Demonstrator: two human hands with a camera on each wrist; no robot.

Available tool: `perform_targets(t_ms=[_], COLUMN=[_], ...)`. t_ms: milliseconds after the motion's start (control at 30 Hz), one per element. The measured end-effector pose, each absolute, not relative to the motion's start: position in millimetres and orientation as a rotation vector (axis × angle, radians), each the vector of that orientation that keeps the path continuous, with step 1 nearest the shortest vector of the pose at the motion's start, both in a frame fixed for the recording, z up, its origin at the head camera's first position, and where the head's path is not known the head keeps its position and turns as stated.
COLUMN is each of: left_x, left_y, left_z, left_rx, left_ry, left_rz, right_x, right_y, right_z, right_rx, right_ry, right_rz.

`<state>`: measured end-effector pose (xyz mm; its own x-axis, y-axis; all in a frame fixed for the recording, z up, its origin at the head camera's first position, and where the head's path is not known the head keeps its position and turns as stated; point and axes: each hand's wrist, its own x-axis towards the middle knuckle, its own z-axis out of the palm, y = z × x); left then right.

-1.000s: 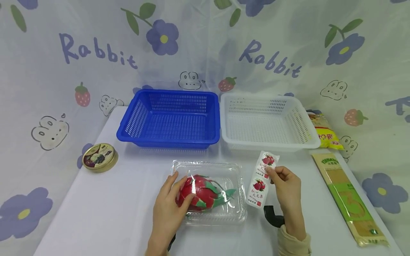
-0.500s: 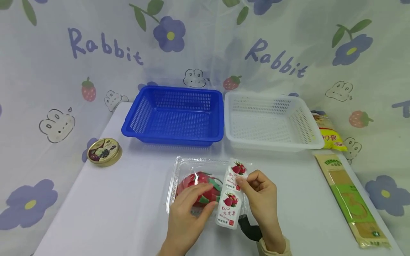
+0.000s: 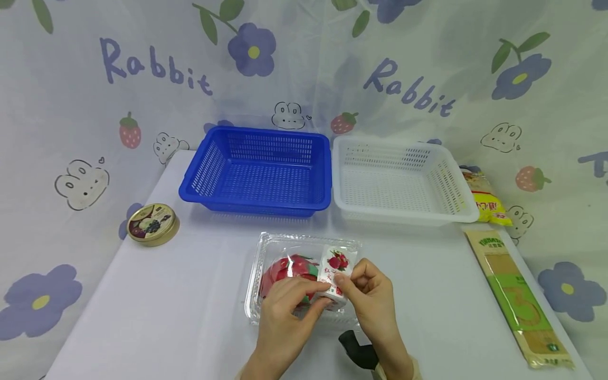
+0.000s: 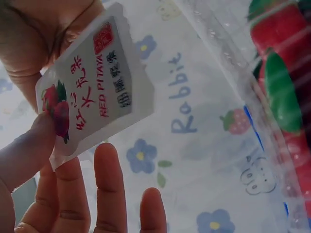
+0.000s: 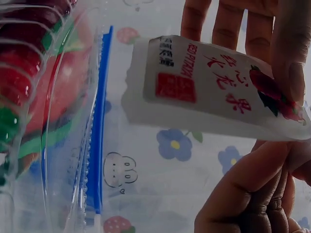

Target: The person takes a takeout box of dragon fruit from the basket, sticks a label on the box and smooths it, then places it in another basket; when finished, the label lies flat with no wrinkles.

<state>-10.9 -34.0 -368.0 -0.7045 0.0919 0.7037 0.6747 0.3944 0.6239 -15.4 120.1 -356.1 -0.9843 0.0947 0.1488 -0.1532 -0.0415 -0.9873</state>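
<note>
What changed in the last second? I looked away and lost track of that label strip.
The right hand carried the label strip leftward from beside the clear box to above it. The left hand lifted off the box's lid and now pinches the strip too. The dragon fruit, blue basket, white basket, tin and packets stayed put.

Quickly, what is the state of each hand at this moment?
Left hand: pinches the lower end of the white dragon fruit label, above the clear plastic box.
Right hand: pinches the same label at its right edge.
</note>
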Motion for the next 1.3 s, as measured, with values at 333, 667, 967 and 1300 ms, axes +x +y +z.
perform_targets(t_ms=[333,667,967,1300], left_x=[-16,-15,-14,-19], left_y=[-35,-33,-32,-32], left_z=[-370,-373,-374,-371], left_rx=[-0.686,-0.812,-0.970,-1.250], left_ry=[-2.040,-2.085,-2.042,-1.789], left_rz=[-1.252,-1.281,-1.255,-1.269], right_x=[-15,-18,-23,-32], right_y=[122,131,141,158], right_z=[-357,-360,-363,-368], right_rx=[0.093,-0.062,-0.202,-0.452], right_ry=[-2.048,-2.067,-2.039,-2.009], right_rz=[2.185,2.175,2.143,2.105])
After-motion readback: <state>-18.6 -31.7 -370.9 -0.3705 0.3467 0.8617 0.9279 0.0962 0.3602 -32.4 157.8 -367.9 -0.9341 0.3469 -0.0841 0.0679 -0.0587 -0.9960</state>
